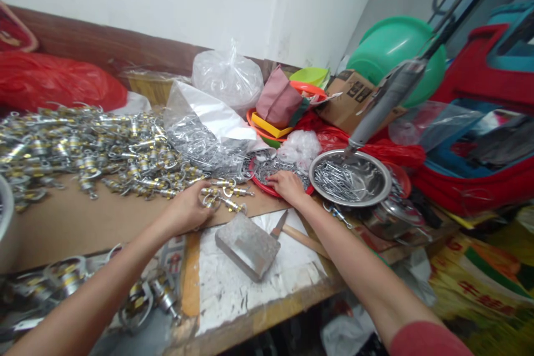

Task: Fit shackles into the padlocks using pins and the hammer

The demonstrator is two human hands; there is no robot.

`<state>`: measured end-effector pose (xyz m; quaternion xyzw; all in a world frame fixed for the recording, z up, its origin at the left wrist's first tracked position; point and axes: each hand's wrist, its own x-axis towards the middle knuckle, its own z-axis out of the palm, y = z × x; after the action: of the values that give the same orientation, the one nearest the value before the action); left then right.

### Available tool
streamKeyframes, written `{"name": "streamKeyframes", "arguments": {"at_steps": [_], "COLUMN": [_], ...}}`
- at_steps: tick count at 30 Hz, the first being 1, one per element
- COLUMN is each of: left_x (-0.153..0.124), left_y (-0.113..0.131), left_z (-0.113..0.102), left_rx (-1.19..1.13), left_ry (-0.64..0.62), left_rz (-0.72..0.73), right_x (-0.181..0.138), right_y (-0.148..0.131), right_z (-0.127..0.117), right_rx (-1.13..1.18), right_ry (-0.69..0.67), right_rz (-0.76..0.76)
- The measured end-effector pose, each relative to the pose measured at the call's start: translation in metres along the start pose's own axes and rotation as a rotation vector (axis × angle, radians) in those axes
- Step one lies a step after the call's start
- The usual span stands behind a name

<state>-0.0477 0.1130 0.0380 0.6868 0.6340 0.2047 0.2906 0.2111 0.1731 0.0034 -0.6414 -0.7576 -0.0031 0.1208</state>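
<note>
My left hand (192,207) is on the cardboard, its fingers curled round a small silver-and-brass metal fitting (211,198) at the edge of a large heap. More such fittings (236,198) lie just right of it. My right hand (288,187) reaches into a red plate (267,189) of small metal parts (273,167). Its fingertips are together among the parts; whatever they hold is too small to make out. In front, between my forearms, a grey metal block (249,246) rests on a white sheet. A knife (280,223) with a pointed blade lies against it, beside a wooden handle (306,241).
A steel bowl (386,186) of metal pins stands right of the plate, under a hanging grey tool (375,103). Clear bags (227,78), coloured bowls (308,75) and a cardboard box (350,99) crowd the back. Larger fittings (69,281) lie front left.
</note>
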Motion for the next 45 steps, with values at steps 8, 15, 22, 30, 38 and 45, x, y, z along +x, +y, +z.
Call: {"name": "streamKeyframes", "arguments": {"at_steps": [8, 15, 22, 30, 38, 45], "left_x": [-0.059, -0.095, -0.102, -0.104, -0.104, -0.098], "left_y": [0.026, 0.029, 0.017, 0.013, 0.014, 0.014], "left_z": [-0.007, 0.049, 0.058, 0.063, 0.063, 0.059], "left_rx": [-0.727, -0.576, -0.233, -0.386, -0.461, -0.449], "left_ry": [-0.191, 0.005, 0.130, 0.352, 0.401, 0.321], "left_rz": [-0.023, -0.077, 0.118, 0.203, 0.217, 0.287], "right_x": [-0.017, -0.013, -0.013, -0.009, -0.012, -0.040], "right_y": [0.022, 0.021, 0.012, 0.021, 0.016, -0.011], "right_z": [-0.008, -0.012, -0.010, -0.010, -0.010, -0.030], "right_rx": [-0.028, -0.024, -0.046, 0.019, 0.177, 0.507], "right_ry": [0.040, -0.069, -0.016, -0.078, 0.061, 0.168], "right_rz": [0.073, 0.010, 0.040, 0.061, 0.078, 0.055]}}
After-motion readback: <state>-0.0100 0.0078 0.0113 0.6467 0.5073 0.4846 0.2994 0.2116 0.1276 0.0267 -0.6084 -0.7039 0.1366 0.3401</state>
